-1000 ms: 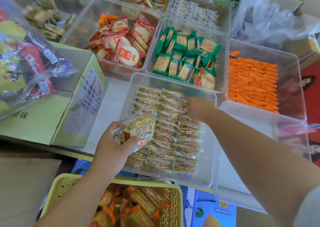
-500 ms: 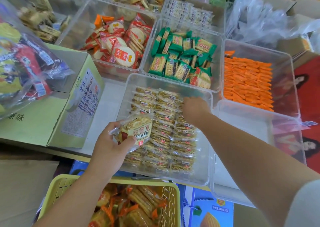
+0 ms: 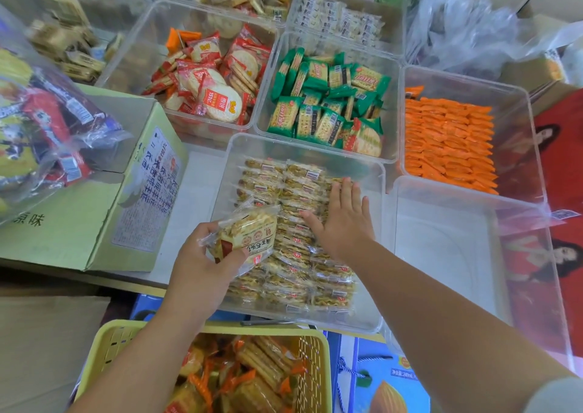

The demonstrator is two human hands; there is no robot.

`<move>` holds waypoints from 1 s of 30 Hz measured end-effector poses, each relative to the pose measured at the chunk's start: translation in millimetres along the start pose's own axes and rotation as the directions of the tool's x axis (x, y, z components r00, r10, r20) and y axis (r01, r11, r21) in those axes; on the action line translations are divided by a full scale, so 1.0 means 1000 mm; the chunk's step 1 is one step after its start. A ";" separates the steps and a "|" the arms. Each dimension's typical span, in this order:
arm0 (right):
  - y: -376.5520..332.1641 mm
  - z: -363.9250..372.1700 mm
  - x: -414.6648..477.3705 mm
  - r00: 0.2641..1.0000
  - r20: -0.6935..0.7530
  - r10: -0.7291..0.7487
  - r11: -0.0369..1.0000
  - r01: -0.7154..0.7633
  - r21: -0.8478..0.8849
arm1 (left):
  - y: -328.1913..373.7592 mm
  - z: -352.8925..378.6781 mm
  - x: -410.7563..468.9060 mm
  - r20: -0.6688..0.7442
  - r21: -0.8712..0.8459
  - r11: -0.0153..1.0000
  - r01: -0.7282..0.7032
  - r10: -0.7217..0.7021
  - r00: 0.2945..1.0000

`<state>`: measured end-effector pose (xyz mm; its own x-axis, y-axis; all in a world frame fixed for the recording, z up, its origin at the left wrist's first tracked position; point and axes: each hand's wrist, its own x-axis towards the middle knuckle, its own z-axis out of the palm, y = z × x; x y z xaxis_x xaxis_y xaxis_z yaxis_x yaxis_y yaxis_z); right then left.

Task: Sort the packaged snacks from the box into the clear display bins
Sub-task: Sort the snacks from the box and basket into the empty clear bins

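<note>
- Left hand [image 3: 202, 264] grips a few clear-wrapped cracker packs [image 3: 249, 233] at the near left edge of the clear bin [image 3: 377, 302].
- Right hand [image 3: 342, 220] lies flat, fingers straight, pressing on the rows of packs [image 3: 299, 274] inside that bin.
- Green box [image 3: 104, 198] sits just left of the bin; a yellow basket [image 3: 104, 346] of snacks is nearer the person.
</note>
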<state>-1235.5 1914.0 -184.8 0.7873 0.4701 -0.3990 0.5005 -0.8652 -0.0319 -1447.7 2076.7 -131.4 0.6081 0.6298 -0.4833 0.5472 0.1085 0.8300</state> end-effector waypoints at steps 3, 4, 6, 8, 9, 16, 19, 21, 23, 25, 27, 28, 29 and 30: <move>0.001 -0.001 0.008 1.000 0.007 0.003 1.000 -0.004 0.023 | 0.000 0.000 0.001 -0.010 0.007 1.000 0.013 -0.013 1.000; 0.002 -0.002 0.009 1.000 0.010 0.000 0.999 -0.001 0.032 | 0.000 0.000 0.002 -0.011 0.008 1.000 0.015 -0.015 1.000; 0.004 -0.005 0.011 1.000 0.014 -0.007 0.999 0.007 0.054 | 0.001 0.001 0.002 -0.007 -0.003 1.000 0.017 -0.017 1.000; 0.005 -0.009 0.008 1.000 0.015 -0.009 0.995 0.008 0.099 | 0.003 0.000 0.001 -0.015 -0.039 0.999 0.027 -0.027 1.000; 0.005 -0.012 0.005 1.000 0.005 -0.008 0.992 0.007 0.126 | 0.006 0.000 0.001 -0.025 -0.060 0.998 0.031 -0.032 0.999; -0.015 -0.033 -0.070 0.959 -0.170 -0.227 0.910 0.271 0.314 | 0.025 -0.006 -0.022 -0.194 -0.308 0.951 -0.023 -0.039 0.980; -0.024 -0.042 -0.118 0.914 -0.216 -0.345 0.818 0.405 0.408 | 0.031 -0.011 -0.041 -0.215 -0.391 0.920 -0.036 -0.053 0.975; -0.029 -0.047 -0.148 0.873 -0.263 -0.411 0.751 0.488 0.445 | 0.033 -0.012 -0.056 -0.143 -0.460 0.888 0.017 -0.093 0.985; -0.034 -0.048 -0.173 0.823 -0.306 -0.478 0.704 0.568 0.427 | 0.035 -0.009 -0.076 -0.066 -0.507 0.858 0.083 -0.134 0.989; -0.037 -0.047 -0.192 0.773 -0.339 -0.536 0.667 0.634 0.391 | 0.037 -0.003 -0.098 0.003 -0.525 0.842 0.125 -0.146 0.989; -0.038 -0.047 -0.207 0.758 -0.340 -0.557 0.658 0.652 0.375 | 0.036 0.001 -0.117 0.033 -0.513 0.847 0.140 -0.144 0.989; -0.038 -0.048 -0.213 0.757 -0.342 -0.557 0.663 0.653 0.367 | 0.035 0.001 -0.126 0.035 -0.506 0.851 0.143 -0.145 0.989; -0.038 -0.048 -0.220 0.754 -0.352 -0.555 0.668 0.656 0.352 | 0.035 0.000 -0.134 0.035 -0.496 0.857 0.139 -0.140 0.989; -0.037 -0.049 -0.227 0.749 -0.363 -0.554 0.673 0.660 0.334 | 0.033 -0.002 -0.141 0.040 -0.487 0.863 0.132 -0.128 0.991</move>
<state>-1414.8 1848.0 -48.6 0.4431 0.8950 0.0510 0.7358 -0.3306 -0.5910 -1516.5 1993.0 -35.0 0.5555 0.5793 -0.5966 0.2724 0.5511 0.7887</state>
